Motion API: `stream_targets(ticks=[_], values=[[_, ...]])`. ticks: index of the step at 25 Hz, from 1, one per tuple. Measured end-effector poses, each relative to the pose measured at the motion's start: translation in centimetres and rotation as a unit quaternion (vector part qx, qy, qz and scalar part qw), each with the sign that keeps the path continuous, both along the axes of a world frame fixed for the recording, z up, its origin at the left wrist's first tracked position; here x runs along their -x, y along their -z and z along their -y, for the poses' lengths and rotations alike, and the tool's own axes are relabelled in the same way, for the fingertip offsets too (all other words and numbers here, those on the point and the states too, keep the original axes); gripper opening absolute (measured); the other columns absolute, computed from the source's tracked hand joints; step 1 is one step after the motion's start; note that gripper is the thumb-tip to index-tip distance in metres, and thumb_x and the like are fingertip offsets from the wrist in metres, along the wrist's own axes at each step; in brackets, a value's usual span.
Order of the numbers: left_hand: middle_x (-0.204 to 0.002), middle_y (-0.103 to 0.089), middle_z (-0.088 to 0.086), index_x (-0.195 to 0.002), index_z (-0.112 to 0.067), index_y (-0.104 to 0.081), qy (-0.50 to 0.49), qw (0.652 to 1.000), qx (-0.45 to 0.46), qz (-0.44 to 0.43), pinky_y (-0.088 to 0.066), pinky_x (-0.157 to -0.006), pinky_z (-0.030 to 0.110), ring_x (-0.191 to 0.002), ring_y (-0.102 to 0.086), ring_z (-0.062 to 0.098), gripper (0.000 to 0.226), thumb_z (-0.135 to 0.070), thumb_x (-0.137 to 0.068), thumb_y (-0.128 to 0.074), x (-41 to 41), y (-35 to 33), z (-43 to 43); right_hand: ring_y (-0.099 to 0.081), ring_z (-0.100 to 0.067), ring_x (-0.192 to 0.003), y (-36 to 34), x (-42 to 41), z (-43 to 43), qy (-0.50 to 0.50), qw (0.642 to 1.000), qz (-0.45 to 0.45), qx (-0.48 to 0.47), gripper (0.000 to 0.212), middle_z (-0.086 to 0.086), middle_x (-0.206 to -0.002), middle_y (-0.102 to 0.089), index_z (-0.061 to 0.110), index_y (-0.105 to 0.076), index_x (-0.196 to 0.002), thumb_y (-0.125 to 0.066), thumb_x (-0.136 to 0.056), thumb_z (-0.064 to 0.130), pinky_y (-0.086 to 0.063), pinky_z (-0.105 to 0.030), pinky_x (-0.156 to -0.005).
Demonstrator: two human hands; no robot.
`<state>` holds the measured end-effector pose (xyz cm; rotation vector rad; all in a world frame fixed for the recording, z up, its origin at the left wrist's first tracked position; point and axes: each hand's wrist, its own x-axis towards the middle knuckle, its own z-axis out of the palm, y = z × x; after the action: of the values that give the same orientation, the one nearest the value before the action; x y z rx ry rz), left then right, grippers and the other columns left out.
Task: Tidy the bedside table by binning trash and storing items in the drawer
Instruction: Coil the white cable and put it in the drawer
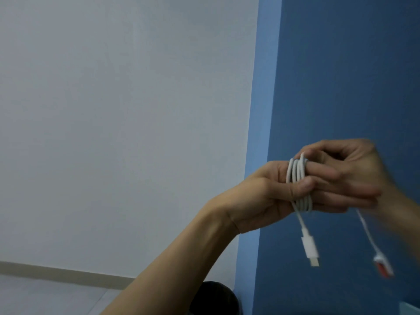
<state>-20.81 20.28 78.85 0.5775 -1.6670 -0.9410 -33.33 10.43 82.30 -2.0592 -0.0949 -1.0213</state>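
Note:
A white charging cable [295, 176] is coiled in several loops around the fingers of my left hand [270, 194], which is held up in front of the wall, its thumb pressing on the coil. My right hand [354, 169], blurred, is just right of the coil and pinches the cable's top loop. Two ends hang free below: a white plug [310, 248] under the left hand and a white-and-red plug [384, 267] under the right hand. The bedside table and its drawer are out of view.
A dark round bin [216, 298] shows at the bottom behind my left forearm. A pale wall fills the left, a blue wall [341, 76] the right. A strip of light floor [45, 294] lies at the lower left.

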Motion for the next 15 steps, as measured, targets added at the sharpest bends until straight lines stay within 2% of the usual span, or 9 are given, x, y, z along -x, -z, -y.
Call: stream_targets(ticks=[2,3,4,6,7,9,12,14,15], values=[[-0.116,-0.06,0.029,-0.122,0.015,-0.047,-0.016,0.999,0.031,-0.013,-0.042,-0.103,0.042,-0.106,-0.064,0.037,0.039,0.012,-0.087,-0.028,-0.4,0.0,0.0,-0.058,-0.013,-0.042,1.3,-0.9,0.3,-0.035,0.993,-0.067,-0.086,0.016,-0.01,-0.057,-0.061,0.017,-0.067,-0.053,-0.076,-0.063,0.026,-0.045,-0.018,-0.038],[-0.13,-0.048,0.037,-0.131,0.015,-0.037,-0.03,0.998,0.047,-0.017,-0.036,-0.108,0.044,-0.119,-0.052,0.044,0.044,0.015,-0.088,-0.026,-0.6,-0.1,-0.1,-0.056,-0.013,-0.04,2.7,-1.5,0.7,0.006,0.996,-0.078,-0.04,0.023,-0.001,-0.048,-0.06,0.015,-0.063,-0.049,-0.071,-0.07,0.016,-0.041,-0.014,-0.036],[-0.138,-0.039,0.036,-0.135,0.013,-0.032,-0.048,0.997,0.058,-0.024,-0.033,-0.11,0.044,-0.128,-0.041,0.045,0.046,0.016,-0.089,-0.025,-0.9,-0.2,-0.3,-0.05,-0.013,-0.037,3.8,-2.0,0.9,0.071,0.995,-0.066,-0.008,0.028,0.001,-0.039,-0.054,0.012,-0.063,-0.05,-0.069,-0.076,0.022,-0.036,-0.014,-0.035],[-0.139,-0.038,0.027,-0.136,0.012,-0.031,-0.096,0.992,0.069,-0.035,-0.036,-0.11,0.037,-0.132,-0.038,0.038,0.047,0.015,-0.09,-0.026,-1.4,-0.4,-0.5,-0.039,-0.006,-0.035,5.2,-1.7,-0.5,0.115,0.987,-0.087,0.065,0.026,0.0,-0.037,-0.049,0.02,-0.071,-0.066,-0.063,-0.074,0.044,-0.03,-0.014,-0.036],[-0.139,-0.041,0.023,-0.135,0.011,-0.033,-0.127,0.989,0.068,-0.028,-0.037,-0.109,0.034,-0.132,-0.04,0.034,0.046,0.016,-0.09,-0.027,-1.8,-0.5,-0.5,-0.039,-0.005,-0.034,5.4,-1.1,-1.3,0.099,0.983,-0.115,0.101,0.026,0.002,-0.04,-0.051,0.027,-0.072,-0.071,-0.06,-0.072,0.05,-0.03,-0.013,-0.037],[-0.14,-0.045,0.024,-0.133,0.01,-0.038,-0.19,0.98,0.059,0.02,-0.038,-0.108,0.031,-0.13,-0.044,0.029,0.045,0.017,-0.09,-0.028,-2.5,-0.6,-0.3,-0.046,-0.006,-0.038,5.2,0.1,-2.2,0.132,0.96,-0.152,0.193,0.034,0.008,-0.045,-0.056,0.026,-0.07,-0.071,-0.053,-0.081,0.054,-0.031,-0.014,-0.04],[-0.135,-0.048,0.03,-0.128,0.012,-0.043,-0.245,0.959,0.044,0.137,-0.041,-0.104,0.024,-0.123,-0.052,0.025,0.04,0.019,-0.09,-0.03,-2.7,-0.5,-0.4,-0.049,-0.005,-0.039,4.1,1.3,-1.8,0.258,0.881,-0.13,0.376,0.037,0.014,-0.044,-0.056,0.026,-0.063,-0.062,-0.04,-0.078,0.049,-0.037,-0.018,-0.042],[-0.126,-0.054,0.035,-0.123,0.013,-0.047,-0.259,0.946,0.037,0.189,-0.047,-0.091,0.015,-0.099,-0.066,0.016,0.036,0.017,-0.09,-0.035,-2.5,-0.3,-0.3,-0.046,0.001,-0.036,2.9,1.9,-1.6,0.292,0.83,-0.094,0.466,0.035,0.017,-0.041,-0.05,0.03,-0.062,-0.059,-0.039,-0.077,0.048,-0.039,-0.02,-0.037],[-0.12,-0.056,0.039,-0.119,0.015,-0.048,-0.253,0.945,0.038,0.206,-0.048,-0.086,0.013,-0.088,-0.068,0.013,0.032,0.016,-0.09,-0.035,-2.4,-0.2,-0.2,-0.05,-0.005,-0.037,2.3,2.0,-1.2,0.288,0.818,-0.072,0.492,0.033,0.017,-0.044,-0.051,0.029,-0.063,-0.059,-0.04,-0.079,0.045,-0.041,-0.022,-0.037]])
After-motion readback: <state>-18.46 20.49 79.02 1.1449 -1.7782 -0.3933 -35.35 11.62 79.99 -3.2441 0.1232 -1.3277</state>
